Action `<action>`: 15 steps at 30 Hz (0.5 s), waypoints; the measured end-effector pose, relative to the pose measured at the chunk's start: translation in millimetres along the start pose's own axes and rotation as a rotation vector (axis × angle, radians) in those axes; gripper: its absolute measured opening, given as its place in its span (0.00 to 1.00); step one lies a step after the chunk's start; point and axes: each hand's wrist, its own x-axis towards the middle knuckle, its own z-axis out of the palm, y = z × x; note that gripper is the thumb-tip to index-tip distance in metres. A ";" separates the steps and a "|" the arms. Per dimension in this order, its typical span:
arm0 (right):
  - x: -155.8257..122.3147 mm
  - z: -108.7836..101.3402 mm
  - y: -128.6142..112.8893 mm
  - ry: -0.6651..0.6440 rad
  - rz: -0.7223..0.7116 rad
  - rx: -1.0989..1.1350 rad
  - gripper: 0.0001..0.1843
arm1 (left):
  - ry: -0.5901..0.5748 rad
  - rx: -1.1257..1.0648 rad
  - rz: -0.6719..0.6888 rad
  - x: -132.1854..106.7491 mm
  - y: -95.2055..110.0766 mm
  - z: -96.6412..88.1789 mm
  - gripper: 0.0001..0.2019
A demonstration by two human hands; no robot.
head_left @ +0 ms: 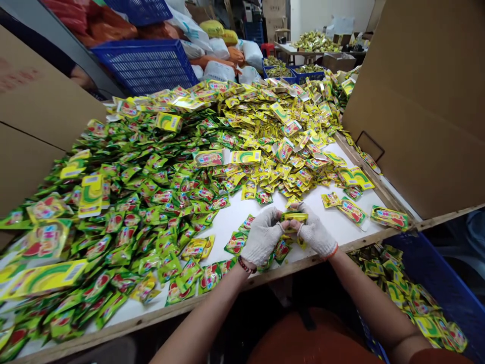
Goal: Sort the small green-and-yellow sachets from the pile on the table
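In white fingertip-less knit gloves, my left hand (262, 236) and my right hand (315, 232) meet above the white table (231, 215) near its front edge. Between them they grip a small yellow packet (294, 217), fingers closed on its two ends; whether it is one packet or a little stack, I cannot make out. Green packets with red fruit pictures (235, 242) lie beside my left hand and partly under both. A yellow sachet (331, 200) and a flat printed box (352, 211) lie just beyond my right hand.
A large heap of green sachets (151, 177) covers the left, yellow sachets (280, 172) the middle back. Cardboard panels (420, 111) flank the table. A blue crate (432, 273) of filled boxes stands below right; another blue crate (146, 65) and sacks (220, 71) are behind.
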 end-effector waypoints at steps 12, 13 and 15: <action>9.3 -8.0 27.7 -0.041 0.124 0.056 0.13 | 0.115 1.073 0.272 170.8 35.0 -82.3 0.19; 9.3 -6.9 29.4 -0.039 0.093 0.022 0.11 | 0.100 1.106 0.243 178.6 38.7 -85.8 0.19; 9.7 -5.9 31.7 -0.047 0.013 -0.067 0.08 | 0.055 1.110 0.232 186.0 45.5 -87.5 0.17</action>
